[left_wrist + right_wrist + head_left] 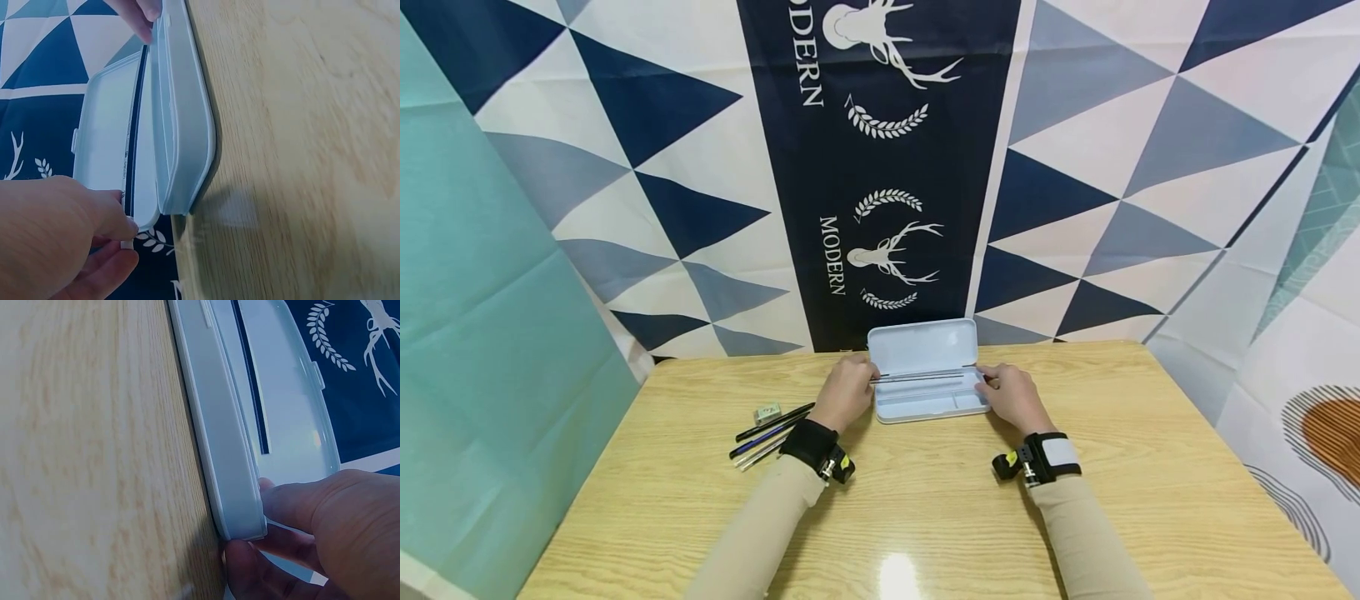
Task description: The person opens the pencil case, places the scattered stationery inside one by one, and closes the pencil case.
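Observation:
A light blue pencil case [917, 409] lies near the back edge of the table, its lid [925, 346] raised against the wall cloth. At the case's left end, my left hand [847, 390] pinches a long thin black stick [135, 137] with small print and a pale end, pencil-like in shape. The stick stretches lengthwise over the case, in front of the lid. My right hand [1017, 398] grips the right end of the case, thumb at the inner rim and fingers around the outside.
Several pens and pencils [771, 433] lie in a loose bundle left of my left forearm. Beside them is a small green and white block [767, 413]. A patterned cloth [895, 167] hangs right behind the wooden table [925, 500].

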`<state>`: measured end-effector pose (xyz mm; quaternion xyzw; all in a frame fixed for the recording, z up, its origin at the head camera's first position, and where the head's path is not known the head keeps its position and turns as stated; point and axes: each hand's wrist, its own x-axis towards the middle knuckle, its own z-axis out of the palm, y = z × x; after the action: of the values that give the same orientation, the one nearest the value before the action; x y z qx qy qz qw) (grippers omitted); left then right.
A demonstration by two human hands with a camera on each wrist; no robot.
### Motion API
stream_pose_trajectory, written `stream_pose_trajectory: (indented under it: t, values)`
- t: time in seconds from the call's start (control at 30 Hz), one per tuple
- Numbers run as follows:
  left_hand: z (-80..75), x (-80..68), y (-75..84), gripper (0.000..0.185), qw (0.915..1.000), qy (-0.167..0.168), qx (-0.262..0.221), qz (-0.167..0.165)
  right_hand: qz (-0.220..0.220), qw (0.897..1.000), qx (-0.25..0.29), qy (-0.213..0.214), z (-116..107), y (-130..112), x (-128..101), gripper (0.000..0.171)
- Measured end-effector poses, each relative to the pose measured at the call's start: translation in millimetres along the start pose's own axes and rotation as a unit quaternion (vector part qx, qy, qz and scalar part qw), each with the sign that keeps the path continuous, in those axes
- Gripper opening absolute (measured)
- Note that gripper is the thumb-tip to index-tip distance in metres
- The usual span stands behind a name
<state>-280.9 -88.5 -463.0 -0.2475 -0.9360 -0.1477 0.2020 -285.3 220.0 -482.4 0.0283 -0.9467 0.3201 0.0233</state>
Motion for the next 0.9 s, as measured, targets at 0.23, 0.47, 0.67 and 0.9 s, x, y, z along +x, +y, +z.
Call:
stream_pose_trajectory:
  t: [0.23, 0.47, 0.67, 0.9]
  values:
    - [2.9, 6.9, 6.3, 0.022, 0.9999, -0.016, -0.004, -0.002, -0.002, 1.0, 0.003, 0.002, -0.8, -0.4, -0.8, 0.041]
    - [14.4, 6.7, 3.1, 0.024, 0.9997, -0.015, -0.009, 0.019, -0.003, 1.0, 0.007, 0.0, -2.1, -2.6, -2.4, 0.041]
    - [38.0, 9.4, -7.5, 0.024, 0.9993, -0.007, -0.006, 0.035, -0.002, 1.0, 0.007, -0.002, -3.0, -1.3, -1.0, 0.042]
    - [77.8, 11.7, -27.3, 0.032, 0.9994, -0.026, -0.008, 0.022, -0.011, 1.0, 0.003, 0.005, -0.2, 0.1, -0.6, 0.042]
